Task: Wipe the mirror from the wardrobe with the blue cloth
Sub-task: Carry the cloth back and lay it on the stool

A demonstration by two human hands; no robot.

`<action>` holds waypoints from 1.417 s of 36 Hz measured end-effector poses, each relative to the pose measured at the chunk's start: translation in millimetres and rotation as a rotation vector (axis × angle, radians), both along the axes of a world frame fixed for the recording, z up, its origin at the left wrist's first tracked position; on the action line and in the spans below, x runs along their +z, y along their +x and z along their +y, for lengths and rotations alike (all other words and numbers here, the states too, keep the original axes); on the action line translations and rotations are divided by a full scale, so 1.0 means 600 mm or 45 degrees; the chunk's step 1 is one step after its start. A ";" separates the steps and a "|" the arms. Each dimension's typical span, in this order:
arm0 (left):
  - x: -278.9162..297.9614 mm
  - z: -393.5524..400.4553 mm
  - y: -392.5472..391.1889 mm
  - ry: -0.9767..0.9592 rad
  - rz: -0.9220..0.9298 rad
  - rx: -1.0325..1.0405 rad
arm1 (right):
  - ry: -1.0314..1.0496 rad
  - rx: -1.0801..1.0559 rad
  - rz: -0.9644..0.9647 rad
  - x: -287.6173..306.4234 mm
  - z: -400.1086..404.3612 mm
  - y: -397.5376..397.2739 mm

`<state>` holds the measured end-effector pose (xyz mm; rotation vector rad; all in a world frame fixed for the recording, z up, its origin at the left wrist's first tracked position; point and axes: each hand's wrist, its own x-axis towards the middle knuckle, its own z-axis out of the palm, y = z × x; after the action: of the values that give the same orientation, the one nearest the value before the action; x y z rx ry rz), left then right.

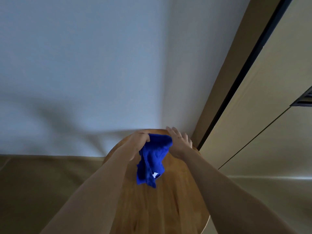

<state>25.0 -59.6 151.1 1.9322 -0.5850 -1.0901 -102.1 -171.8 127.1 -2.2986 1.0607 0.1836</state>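
Blue cloth (152,159) is already up off the tabletop (168,208): my left hand (141,141) has its fingers curled round the cloth's top edge, bunching it, and the rest hangs from that hand toward 6 o'clock, long axis running roughly 12 to 6, with a small white tag showing near the lower end. My right hand (179,142) sits just at 3 o'clock of the gathered top, fingers spread and fairly straight; it seems to touch the cloth's right side, though whether the thumb pinches it I cannot tell. So the cloth lies between the two hands, held firmly only by the left.

Outward from there, the round wooden tabletop lies under both forearms. The wardrobe (263,102) stands at about 2 o'clock from the hands, its pale panels and a dark vertical strip running up the right side; the right hand is the nearer one. I see no mirror face from here, so I judge the next move is a turn toward 2 o'clock.
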 end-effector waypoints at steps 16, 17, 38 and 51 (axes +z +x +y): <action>0.046 0.016 0.054 0.084 -0.193 0.050 | 0.572 -0.155 -0.284 0.060 -0.023 0.010; 0.048 0.018 0.058 0.060 -0.195 0.056 | 0.536 -0.168 -0.309 0.063 -0.024 0.013; -0.052 0.058 0.015 0.090 -0.319 -0.199 | 0.272 -0.093 -0.109 0.014 0.005 -0.033; -0.244 0.150 -0.072 0.722 -0.001 -0.566 | 0.643 0.265 0.528 -0.180 0.087 -0.117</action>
<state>-18.3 30.7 5.0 2.3429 -0.7924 -1.6747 -172.1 -119.4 19.3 -1.9364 0.8346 0.9336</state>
